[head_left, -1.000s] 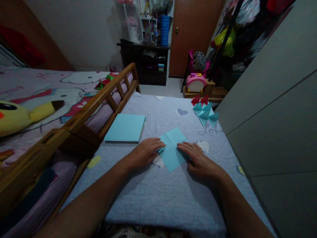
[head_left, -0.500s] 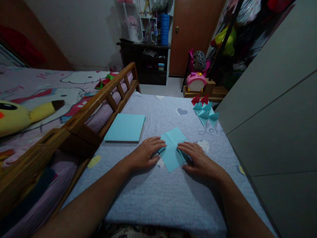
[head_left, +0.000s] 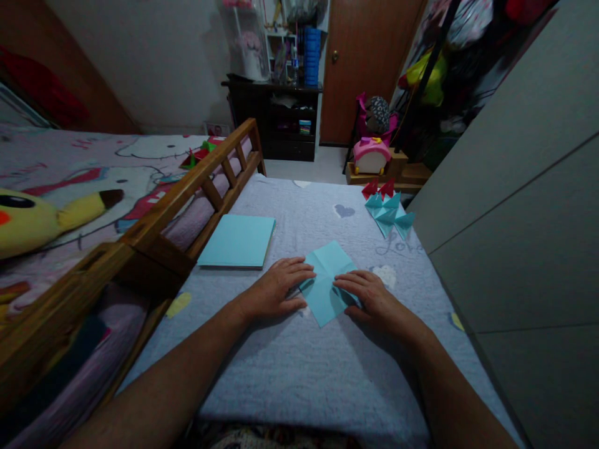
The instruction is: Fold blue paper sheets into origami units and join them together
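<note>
A light blue sheet of origami paper (head_left: 326,298) lies turned like a diamond on the bed, with crease lines meeting near its middle. My left hand (head_left: 284,288) holds its left corner, fingers stretched over the edge and thumb below. On the opposite side, my right hand (head_left: 367,292) grips the right corner, fingertips on the upper face and thumb near the lower right edge; the corner itself is mostly hidden. To the left sits a square stack of light blue paper (head_left: 238,241). Folded light blue paper figures (head_left: 389,213) stand at the far right, in front of red folded ones (head_left: 378,188).
A pale blue patterned sheet (head_left: 299,380) covers the bed. Along the left runs a wooden rail (head_left: 187,184), with a yellow plush toy (head_left: 32,221) beyond it. A light cabinet (head_left: 519,212) borders the right side. At the back stands a dark dresser (head_left: 276,125).
My right thumb and fingers have shifted slightly, and the paper's right corner lies lower under them. The left thumb has moved a little toward the paper.
</note>
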`<state>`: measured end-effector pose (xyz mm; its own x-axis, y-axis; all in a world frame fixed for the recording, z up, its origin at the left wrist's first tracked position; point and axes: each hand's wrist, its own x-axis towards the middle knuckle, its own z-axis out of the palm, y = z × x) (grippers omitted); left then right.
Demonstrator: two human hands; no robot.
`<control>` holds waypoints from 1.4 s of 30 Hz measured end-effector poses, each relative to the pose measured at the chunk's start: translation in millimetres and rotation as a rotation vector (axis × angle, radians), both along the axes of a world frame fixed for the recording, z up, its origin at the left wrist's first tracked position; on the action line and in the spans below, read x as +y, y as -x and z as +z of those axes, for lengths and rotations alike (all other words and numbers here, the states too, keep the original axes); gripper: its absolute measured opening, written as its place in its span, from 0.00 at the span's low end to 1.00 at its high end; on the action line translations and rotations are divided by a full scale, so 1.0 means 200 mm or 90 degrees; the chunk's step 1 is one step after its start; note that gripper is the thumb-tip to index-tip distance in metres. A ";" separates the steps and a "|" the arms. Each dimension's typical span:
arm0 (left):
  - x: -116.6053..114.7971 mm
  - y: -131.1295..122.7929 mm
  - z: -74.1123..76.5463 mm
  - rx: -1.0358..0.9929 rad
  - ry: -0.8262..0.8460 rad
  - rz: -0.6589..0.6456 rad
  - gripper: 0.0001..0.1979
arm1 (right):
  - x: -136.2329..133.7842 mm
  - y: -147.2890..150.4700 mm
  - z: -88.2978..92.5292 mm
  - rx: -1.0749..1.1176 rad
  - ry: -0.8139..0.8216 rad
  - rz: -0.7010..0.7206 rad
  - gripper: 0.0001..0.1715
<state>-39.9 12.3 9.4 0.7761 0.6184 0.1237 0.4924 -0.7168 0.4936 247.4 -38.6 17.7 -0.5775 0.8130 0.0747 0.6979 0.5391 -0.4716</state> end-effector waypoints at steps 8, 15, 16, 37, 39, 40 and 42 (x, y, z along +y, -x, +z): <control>0.03 -0.02 -0.02 0.017 -0.030 -0.022 0.26 | -0.01 0.00 0.01 -0.005 -0.006 -0.011 0.29; 0.03 -0.04 -0.03 -0.002 -0.138 -0.071 0.17 | 0.00 0.00 0.00 -0.007 -0.013 -0.007 0.27; 0.02 -0.04 -0.02 -0.008 -0.152 -0.076 0.16 | 0.00 0.00 -0.01 -0.005 -0.014 -0.007 0.27; -0.05 -0.10 0.02 0.086 -0.010 -0.088 0.52 | -0.03 0.03 0.04 -0.022 0.003 -0.009 0.34; -0.05 -0.11 0.02 0.094 -0.012 -0.094 0.52 | -0.03 0.03 0.04 -0.019 0.001 -0.011 0.35; -0.05 -0.11 0.02 0.096 -0.012 -0.094 0.52 | -0.03 0.03 0.04 -0.018 -0.001 -0.011 0.35; -0.05 -0.12 0.01 0.091 -0.014 -0.093 0.51 | -0.04 0.03 0.03 -0.018 -0.003 -0.011 0.36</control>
<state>-16.7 3.3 11.7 0.8684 0.4956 0.0176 0.4460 -0.7960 0.4092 241.4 -46.0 23.9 -0.5653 0.8225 0.0623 0.7200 0.5288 -0.4494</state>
